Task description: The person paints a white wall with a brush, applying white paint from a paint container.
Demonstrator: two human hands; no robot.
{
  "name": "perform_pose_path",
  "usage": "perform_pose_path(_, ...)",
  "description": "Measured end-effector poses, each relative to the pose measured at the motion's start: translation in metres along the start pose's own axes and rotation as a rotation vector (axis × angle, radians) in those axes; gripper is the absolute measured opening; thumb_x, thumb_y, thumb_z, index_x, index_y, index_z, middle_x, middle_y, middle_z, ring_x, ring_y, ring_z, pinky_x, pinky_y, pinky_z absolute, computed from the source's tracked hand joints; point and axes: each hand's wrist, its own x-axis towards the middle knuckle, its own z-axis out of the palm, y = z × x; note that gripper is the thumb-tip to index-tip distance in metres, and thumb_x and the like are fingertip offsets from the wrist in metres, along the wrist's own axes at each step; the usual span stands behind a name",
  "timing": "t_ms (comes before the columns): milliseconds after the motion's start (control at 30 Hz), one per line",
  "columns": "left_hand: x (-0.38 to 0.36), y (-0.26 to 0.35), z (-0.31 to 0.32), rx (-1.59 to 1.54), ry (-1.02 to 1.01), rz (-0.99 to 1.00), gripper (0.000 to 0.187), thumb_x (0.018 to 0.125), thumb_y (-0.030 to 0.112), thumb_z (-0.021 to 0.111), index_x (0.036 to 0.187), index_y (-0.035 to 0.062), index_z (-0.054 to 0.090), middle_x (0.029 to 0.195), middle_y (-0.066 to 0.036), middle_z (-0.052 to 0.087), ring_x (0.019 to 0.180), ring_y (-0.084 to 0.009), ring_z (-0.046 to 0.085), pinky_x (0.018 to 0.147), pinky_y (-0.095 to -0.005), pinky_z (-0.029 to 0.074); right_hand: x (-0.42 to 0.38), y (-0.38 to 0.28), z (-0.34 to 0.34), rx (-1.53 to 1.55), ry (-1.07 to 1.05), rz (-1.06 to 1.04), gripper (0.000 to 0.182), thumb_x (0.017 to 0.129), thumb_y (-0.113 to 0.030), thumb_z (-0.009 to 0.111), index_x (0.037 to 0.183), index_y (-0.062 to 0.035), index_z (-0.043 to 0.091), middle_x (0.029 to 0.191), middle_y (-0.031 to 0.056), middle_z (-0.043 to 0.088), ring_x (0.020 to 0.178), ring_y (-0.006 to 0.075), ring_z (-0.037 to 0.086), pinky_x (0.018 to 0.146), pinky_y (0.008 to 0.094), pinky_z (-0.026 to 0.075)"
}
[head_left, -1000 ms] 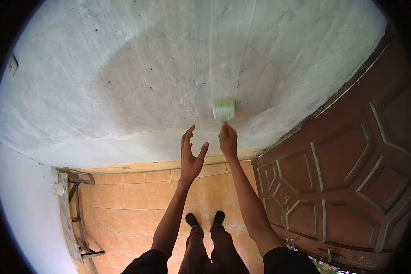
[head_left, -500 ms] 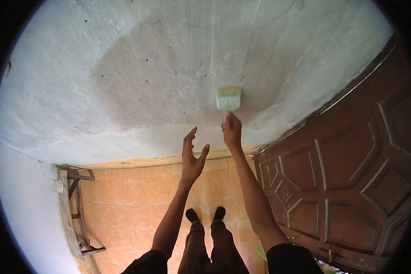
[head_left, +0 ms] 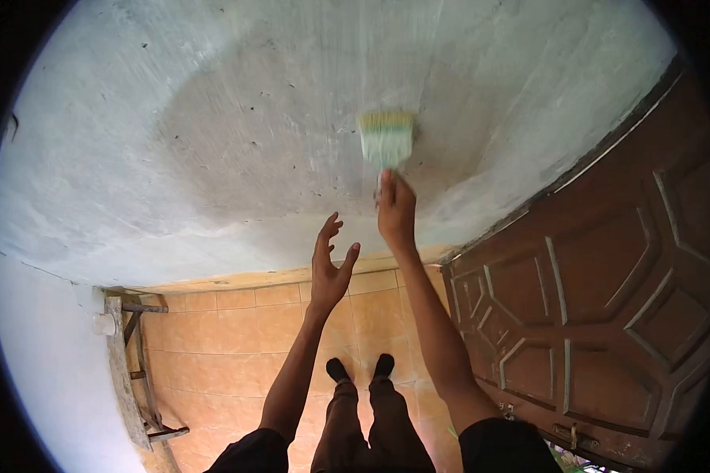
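Observation:
My right hand (head_left: 396, 209) is closed round the handle of a wide paintbrush (head_left: 386, 142), bristles pointing up the wall. The brush is slightly blurred, and its bristles look pressed to or very near the wall (head_left: 237, 134). A large darker, greyish patch covers the middle of that pale, streaked wall, and the brush is over its right part. Lower and to the left, my left hand (head_left: 331, 264) is raised before the wall's bottom part with fingers apart and nothing in it.
To the right stands a brown panelled door (head_left: 592, 292) with a metal bolt (head_left: 572, 435). A worn wooden bench (head_left: 126, 370) is along the left wall, with a white cup-like object (head_left: 102, 324) at its end. Orange tiles (head_left: 229, 339) cover the floor under my feet.
My right hand and the paintbrush have moved up the wall and a little to the left. The left hand has stayed nearly in place, still spread.

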Motion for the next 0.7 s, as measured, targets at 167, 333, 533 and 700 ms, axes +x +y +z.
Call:
perform_pose_path(167, 0.004, 0.003, -0.015, 0.000, 0.019, 0.035, 0.063, 0.091, 0.020, 0.066, 0.146, 0.0151, 0.036, 0.134, -0.014, 0.052, 0.125, -0.0301, 0.048, 0.098, -0.0484, 0.041, -0.053, 0.036, -0.004, 0.126, -0.064, 0.224, 0.045, 0.105, -0.038, 0.039, 0.072, -0.0071, 0.042, 0.058, -0.0026, 0.038, 0.051, 0.0076, 0.039, 0.048, 0.0254, 0.033)
perform_pose_path(333, -0.002, 0.000, -0.019, -0.012, 0.005, -0.007, 0.062, 0.091, 0.021, 0.065, 0.145, 0.0148, 0.036, 0.132, -0.014, 0.053, 0.123, -0.0300, 0.049, 0.098, -0.0483, 0.042, -0.004, -0.046, -0.007, 0.309, -0.029, 0.083, 0.041, 0.105, -0.033, 0.040, 0.073, -0.0072, 0.041, 0.059, -0.0030, 0.035, 0.051, 0.0064, 0.035, 0.047, 0.0251, 0.031)
perform_pose_path(533, -0.007, 0.017, -0.020, -0.014, 0.024, 0.011, 0.060, 0.092, 0.020, 0.064, 0.145, 0.0147, 0.036, 0.132, -0.013, 0.054, 0.124, -0.0302, 0.049, 0.098, -0.0476, 0.043, -0.025, 0.058, -0.003, 0.239, -0.095, 0.125, 0.042, 0.104, -0.039, 0.041, 0.072, -0.0120, 0.041, 0.058, -0.0056, 0.036, 0.048, 0.0046, 0.035, 0.045, 0.0224, 0.029)
perform_pose_path(700, -0.005, 0.011, -0.032, 0.003, 0.032, 0.005, 0.060, 0.091, 0.021, 0.065, 0.145, 0.0148, 0.037, 0.131, -0.013, 0.055, 0.124, -0.0305, 0.049, 0.098, -0.0479, 0.043, -0.090, 0.124, -0.012, 0.231, 0.004, 0.284, 0.043, 0.104, -0.040, 0.040, 0.071, -0.0120, 0.041, 0.058, -0.0064, 0.034, 0.048, 0.0049, 0.033, 0.044, 0.0233, 0.027)
